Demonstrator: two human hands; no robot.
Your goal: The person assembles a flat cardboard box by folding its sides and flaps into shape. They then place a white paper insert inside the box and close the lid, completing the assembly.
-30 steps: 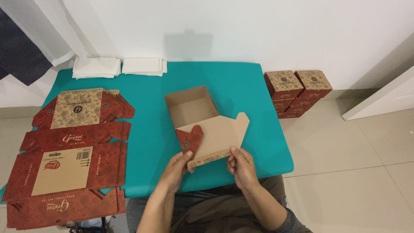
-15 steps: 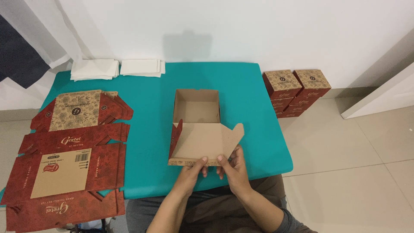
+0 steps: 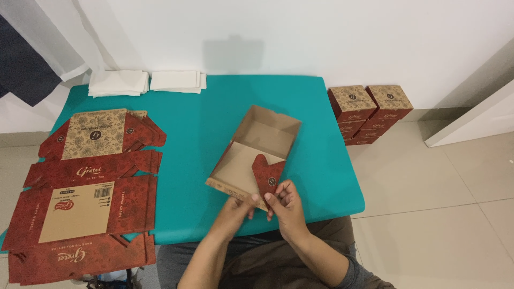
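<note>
A half-folded cardboard box (image 3: 257,152), brown inside and red outside, lies on the teal table (image 3: 203,107) near its front edge. My left hand (image 3: 235,208) pinches the box's near edge. My right hand (image 3: 286,203) grips the same edge beside it, just below a red rounded flap (image 3: 267,174) that stands up from the box. The far walls of the box stand upright around its open tray.
A stack of flat red box blanks (image 3: 85,176) covers the table's left part. Two piles of white sheets (image 3: 144,81) lie at the back left. Finished red boxes (image 3: 369,112) are stacked on the floor to the right, against the wall.
The box has turned and its wide brown lid panel has gone down; a red rounded flap now stands up. Both hands have stayed at the near edge.
</note>
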